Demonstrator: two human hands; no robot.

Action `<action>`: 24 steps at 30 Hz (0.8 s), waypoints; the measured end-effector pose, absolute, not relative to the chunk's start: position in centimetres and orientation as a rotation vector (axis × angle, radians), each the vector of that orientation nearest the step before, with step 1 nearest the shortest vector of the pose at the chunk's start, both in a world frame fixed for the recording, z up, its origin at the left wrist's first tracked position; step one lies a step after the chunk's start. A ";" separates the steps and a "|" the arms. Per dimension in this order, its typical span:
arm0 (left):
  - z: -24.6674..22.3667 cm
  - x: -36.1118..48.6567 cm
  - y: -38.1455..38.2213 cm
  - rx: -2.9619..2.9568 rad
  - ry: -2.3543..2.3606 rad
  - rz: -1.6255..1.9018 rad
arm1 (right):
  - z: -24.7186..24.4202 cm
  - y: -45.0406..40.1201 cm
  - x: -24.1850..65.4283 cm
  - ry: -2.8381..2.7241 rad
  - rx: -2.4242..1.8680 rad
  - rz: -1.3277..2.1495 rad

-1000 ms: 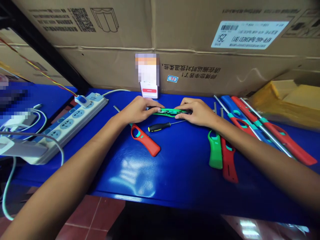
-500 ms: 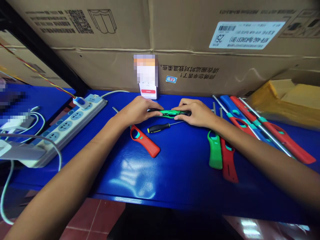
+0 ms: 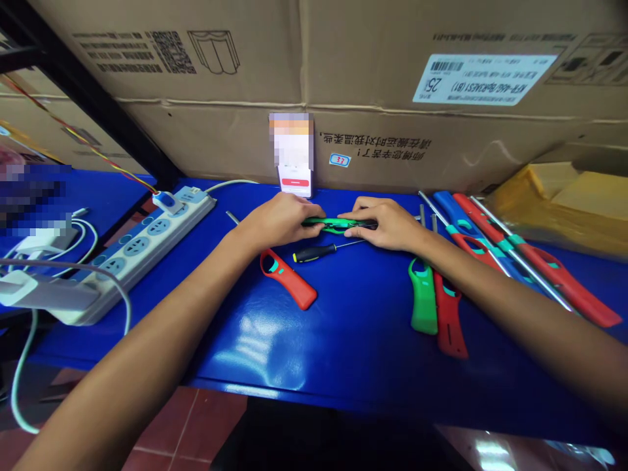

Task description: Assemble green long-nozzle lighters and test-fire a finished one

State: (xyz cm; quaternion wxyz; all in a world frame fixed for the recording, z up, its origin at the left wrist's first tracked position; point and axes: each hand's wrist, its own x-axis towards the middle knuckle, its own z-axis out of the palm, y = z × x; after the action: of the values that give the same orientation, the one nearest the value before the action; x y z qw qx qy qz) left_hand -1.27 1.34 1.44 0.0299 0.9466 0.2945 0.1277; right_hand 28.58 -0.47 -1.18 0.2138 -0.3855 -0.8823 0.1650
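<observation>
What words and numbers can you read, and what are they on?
"KFR-46G/BpR3AES1 (B1)": white label, upside down.
"25": same label.
"师傅您辛苦了!请在搬运时对我温柔些": cardboard box, upside down.
Perhaps "33": small sticker.
Too small or blurred: other box and label print, phone screen, power strip.

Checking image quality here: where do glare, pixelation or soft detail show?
Head view: glare whitens the blue tabletop left of centre; head view: pixel blocks mask the upper part of the phone; head view: smallest print on the white label is blurred; head view: detail inside the green casing between left hand and right hand is soft.
</observation>
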 end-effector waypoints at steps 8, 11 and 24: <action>1.3 -1.7 1.6 2.816 0.838 0.478 | -0.4 -1.4 28.0 -2.482 -1.147 0.374; 1.2 -1.8 1.7 2.802 0.826 0.489 | -0.2 -1.6 27.8 -2.484 -1.156 0.359; 0.9 -1.7 1.6 2.865 0.802 0.527 | -1.0 -0.8 28.1 -2.434 -1.086 0.464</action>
State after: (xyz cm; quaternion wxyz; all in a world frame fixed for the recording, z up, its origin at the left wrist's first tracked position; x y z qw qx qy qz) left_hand -1.70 1.57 0.92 0.0601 0.9465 0.2650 0.1742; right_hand 28.09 -0.83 -1.05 0.2162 -0.3920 -0.8784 0.1675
